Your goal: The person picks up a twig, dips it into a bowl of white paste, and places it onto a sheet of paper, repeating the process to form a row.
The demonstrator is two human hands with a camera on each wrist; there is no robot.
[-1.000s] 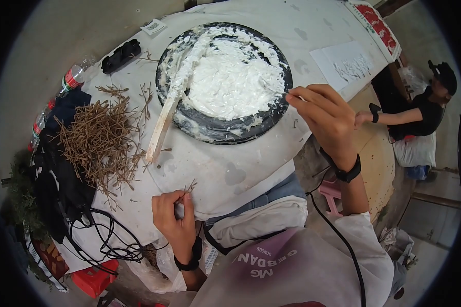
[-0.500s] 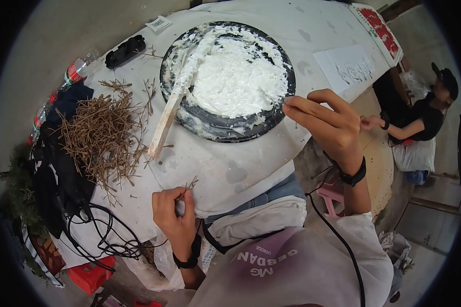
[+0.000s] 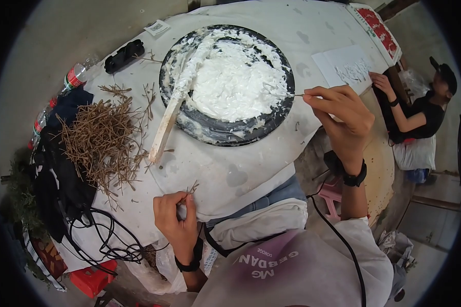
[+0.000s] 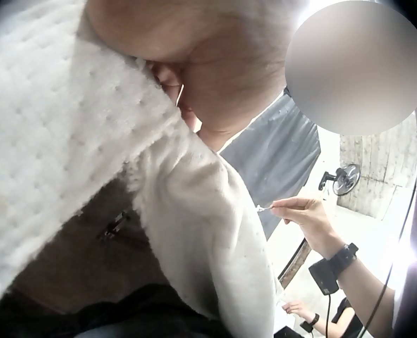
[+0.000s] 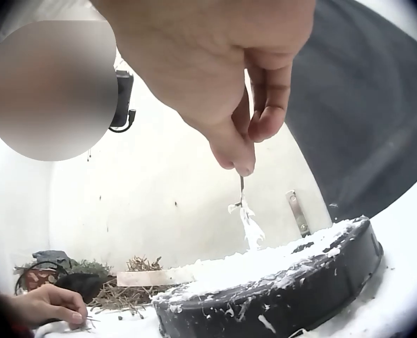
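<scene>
Here's the basin (image 3: 217, 135) on the counter (image 3: 205, 166), paste (image 3: 235, 87) inside, a stick (image 3: 165, 130) resting across its left side. Twig pile (image 3: 100, 140) over to the left, paper sheet (image 3: 327, 68) off right

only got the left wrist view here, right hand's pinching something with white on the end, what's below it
Observer: Below the right hand is a round black basin with white paste in it. The coated end of the pinched twig is at the paste; I can't tell whether it touches.

Operator: ok and the left hand, what's in its grip

Observer: Small brown twigs, pinched between thumb and fingers, their tips sticking out past the fingertips.

Operator: any more of them about

Observer: Yes, a loose pile on the white-covered table, left of the basin.
</scene>
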